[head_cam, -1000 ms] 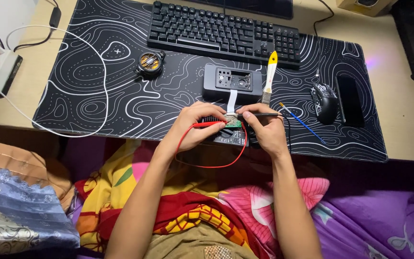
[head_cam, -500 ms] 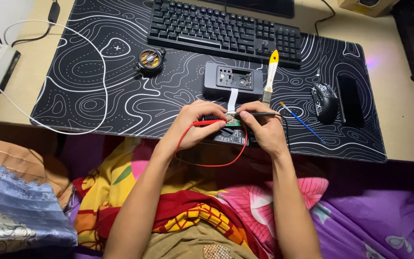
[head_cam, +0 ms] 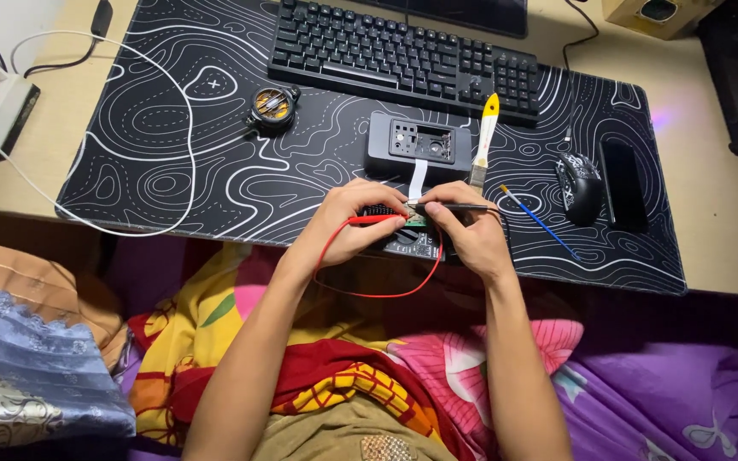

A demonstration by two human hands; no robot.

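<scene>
While the left hand (head_cam: pixel 348 224) pinches it, the red probe (head_cam: pixel 375 219) lies crosswise — tip rightward.

monitor (head_cam: pixel 463 10): dark screen edge at the top, behind the keyboard
phone (head_cam: pixel 623 185): flat black slab, screen dark, right of the mouse
cardboard box (head_cam: pixel 655 13): tan, top right corner

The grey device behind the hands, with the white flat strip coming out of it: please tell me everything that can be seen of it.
The grey device is a dark rounded rectangular box, seemingly plastic, lying flat on the patterned desk mat, in front of the keyboard. Its upper face has an open rectangular recess showing small parts inside. A white flat ribbon strip runs from it toward the hands, reaching the small green board they work on. A yellow-handled brush lies just beside its right end.
</scene>
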